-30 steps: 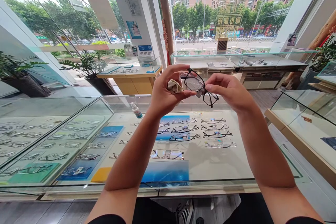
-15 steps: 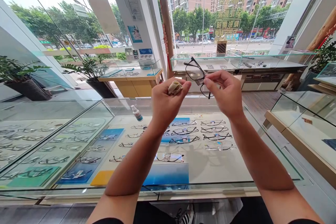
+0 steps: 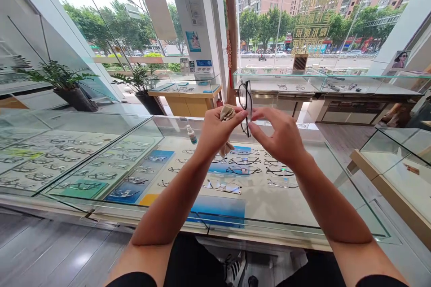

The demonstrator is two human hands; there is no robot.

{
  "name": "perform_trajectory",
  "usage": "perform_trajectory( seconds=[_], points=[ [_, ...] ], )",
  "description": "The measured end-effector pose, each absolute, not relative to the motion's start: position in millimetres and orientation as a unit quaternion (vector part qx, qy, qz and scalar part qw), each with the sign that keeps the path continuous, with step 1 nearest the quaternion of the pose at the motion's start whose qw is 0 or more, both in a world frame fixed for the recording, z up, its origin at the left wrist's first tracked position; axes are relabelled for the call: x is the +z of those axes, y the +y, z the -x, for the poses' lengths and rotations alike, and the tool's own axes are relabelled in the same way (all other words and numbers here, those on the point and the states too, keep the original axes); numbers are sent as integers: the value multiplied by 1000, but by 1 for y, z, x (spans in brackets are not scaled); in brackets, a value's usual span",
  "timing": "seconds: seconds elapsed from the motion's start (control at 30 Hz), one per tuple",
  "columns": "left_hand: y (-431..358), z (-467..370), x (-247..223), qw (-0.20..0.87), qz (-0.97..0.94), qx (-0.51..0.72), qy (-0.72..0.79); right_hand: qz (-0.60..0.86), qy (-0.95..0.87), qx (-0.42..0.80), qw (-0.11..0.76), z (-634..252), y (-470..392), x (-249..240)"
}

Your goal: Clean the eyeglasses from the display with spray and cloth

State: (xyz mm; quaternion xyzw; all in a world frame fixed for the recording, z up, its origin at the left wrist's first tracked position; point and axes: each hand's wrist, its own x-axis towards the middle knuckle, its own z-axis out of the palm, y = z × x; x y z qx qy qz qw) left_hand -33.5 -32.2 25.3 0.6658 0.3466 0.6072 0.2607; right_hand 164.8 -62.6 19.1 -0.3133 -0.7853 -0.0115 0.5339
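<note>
Dark-framed glasses (image 3: 248, 101) are upright above the glass counter, turned nearly edge-on. My left hand (image 3: 218, 131) is closed round a crumpled beige cloth (image 3: 226, 112), its thumb and fingertips at the near side of the glasses. Part of the cloth hangs below the palm. On the other side of the frame, my right hand (image 3: 278, 132) has its thumb and index finger apart, close beside the glasses; whether they touch it is hard to tell.
A small white bottle (image 3: 191, 135) stands on the glass display case (image 3: 269, 223), which holds rows of glasses (image 3: 244, 161). Farther back are another display counter (image 3: 279, 86) and potted plants (image 3: 72, 87). A further case (image 3: 393, 170) is at the right.
The glasses have turned from a slanted view to nearly edge-on and now sit at my left fingertips. My right thumb and finger have parted. The view has shifted left.
</note>
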Motion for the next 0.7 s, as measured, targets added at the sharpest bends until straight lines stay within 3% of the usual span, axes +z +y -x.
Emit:
perform_trajectory(
  seconds=[0.13, 0.3, 0.5, 0.7],
  points=[
    [-42, 74, 23, 191, -710, 550, 396, 343, -785, -6, 515, -181, -70, 28],
    [-43, 133, 20, 148, -819, 332, 445, 384, -762, 14, 521, -196, -61, 24],
    [-29, 171, -8, 89, -861, 55, 499, 464, -758, 46, 456, -204, -32, -36],
    [-23, 164, -47, 20, -858, -36, 511, 555, -721, 51, 411, -225, -9, -91]
  ],
)
